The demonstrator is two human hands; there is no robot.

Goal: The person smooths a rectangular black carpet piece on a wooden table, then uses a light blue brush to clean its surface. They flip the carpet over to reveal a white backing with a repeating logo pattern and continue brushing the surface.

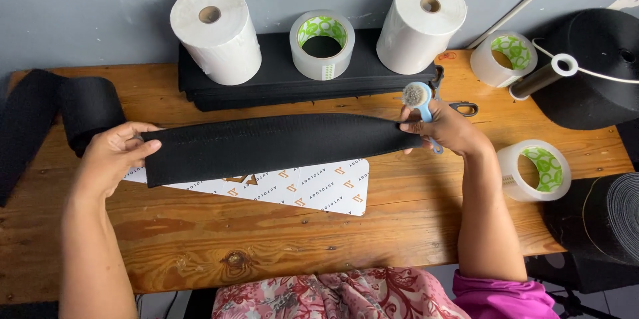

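Left grip: your left hand is pinching the left end of the black strap, thumb on top and fingers curling under, closed on the fabric.
Right grip: your right hand is closing on the strap's right end and is also clasping a small blue-handled brush, whose grey bristle head is sticking up above the strap's right end.
Strap: you are holding it stretched flat and level just above the wooden surface, running left to right between both hands.
Under the strap: a white printed sheet is lying on the surface, its upper part hidden by the strap and its lower edge showing just below it.
Behind the strap: a stack of black material is sitting against the wall, carrying two white paper rolls and one clear tape roll between them.
Right of the strap: two more tape rolls are resting on the surface, one near the back and one just beside your right wrist; three tape rolls are counting in all.
Scissors: black handles are peeking out just behind your right hand.
Left of the strap: a loose roll of black webbing is lying near your left hand.
Open room: bare wood is spreading between the strap and the near edge of the surface.
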